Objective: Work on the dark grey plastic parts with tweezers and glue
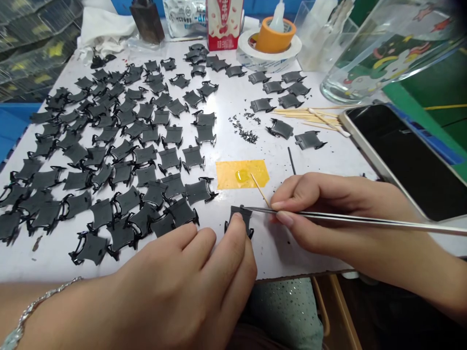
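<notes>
My left hand (204,277) is closed at the table's front edge, its index fingertip pressing on a small black plastic part (242,212). The hand hides the near portion of that part. In my right hand (339,209) a pair of metal tweezers (328,215) is pinched between thumb and fingers, its tips touching the far edge of the part. A thin wooden toothpick (260,189) also sticks out of my right fingers, pointing at a yellow tape piece (224,175) that bears a drop of clear liquid (241,175).
Many similar black parts (124,199) cover the table's left side. Tiny black bits (246,131), wooden cotton swabs (310,116) and a phone (404,150) lie at the right. Behind stand a glass (383,63), tape rolls (275,36) and a red carton (224,24).
</notes>
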A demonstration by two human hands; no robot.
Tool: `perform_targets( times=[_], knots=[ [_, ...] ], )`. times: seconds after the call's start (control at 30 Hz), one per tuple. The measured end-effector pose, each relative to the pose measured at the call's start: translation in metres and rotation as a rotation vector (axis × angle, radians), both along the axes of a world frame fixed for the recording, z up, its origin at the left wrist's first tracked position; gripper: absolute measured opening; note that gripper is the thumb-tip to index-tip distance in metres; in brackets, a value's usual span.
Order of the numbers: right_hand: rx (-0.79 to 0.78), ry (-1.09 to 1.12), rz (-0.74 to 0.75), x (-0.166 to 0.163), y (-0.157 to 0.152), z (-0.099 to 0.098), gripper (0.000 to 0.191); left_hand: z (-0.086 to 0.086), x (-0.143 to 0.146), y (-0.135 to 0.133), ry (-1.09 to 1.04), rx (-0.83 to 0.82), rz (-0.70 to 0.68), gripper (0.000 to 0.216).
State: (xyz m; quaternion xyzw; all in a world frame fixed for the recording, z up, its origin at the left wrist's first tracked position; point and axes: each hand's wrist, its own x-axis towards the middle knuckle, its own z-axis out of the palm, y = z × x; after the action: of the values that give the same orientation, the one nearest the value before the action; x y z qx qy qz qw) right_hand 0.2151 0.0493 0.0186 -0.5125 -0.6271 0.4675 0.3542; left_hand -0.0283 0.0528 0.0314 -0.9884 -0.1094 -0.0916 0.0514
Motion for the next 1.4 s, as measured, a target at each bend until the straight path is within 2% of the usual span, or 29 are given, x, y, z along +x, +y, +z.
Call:
perform_targets(
  times=[0.47, 0.9, 1.4],
  knots=[
    [-0.123, 0.009, 0.040, 0.002, 0.002, 0.007, 0.017, 0.005, 0.009, 0.005, -0.057, -0.012, 0.021, 0.045],
    [-0.010, -0.083, 0.050, 0.002, 0.000, 0.001, 0.015, -0.002, 0.002, -0.001, -0.035, -0.019, 0.067, 0.031],
    [-0.008, -0.089, 0.027, 0.002, 0.000, 0.003, 0.013, -0.005, 0.002, -0.003, -0.047, 0.004, 0.054, 0.036]
  ],
)
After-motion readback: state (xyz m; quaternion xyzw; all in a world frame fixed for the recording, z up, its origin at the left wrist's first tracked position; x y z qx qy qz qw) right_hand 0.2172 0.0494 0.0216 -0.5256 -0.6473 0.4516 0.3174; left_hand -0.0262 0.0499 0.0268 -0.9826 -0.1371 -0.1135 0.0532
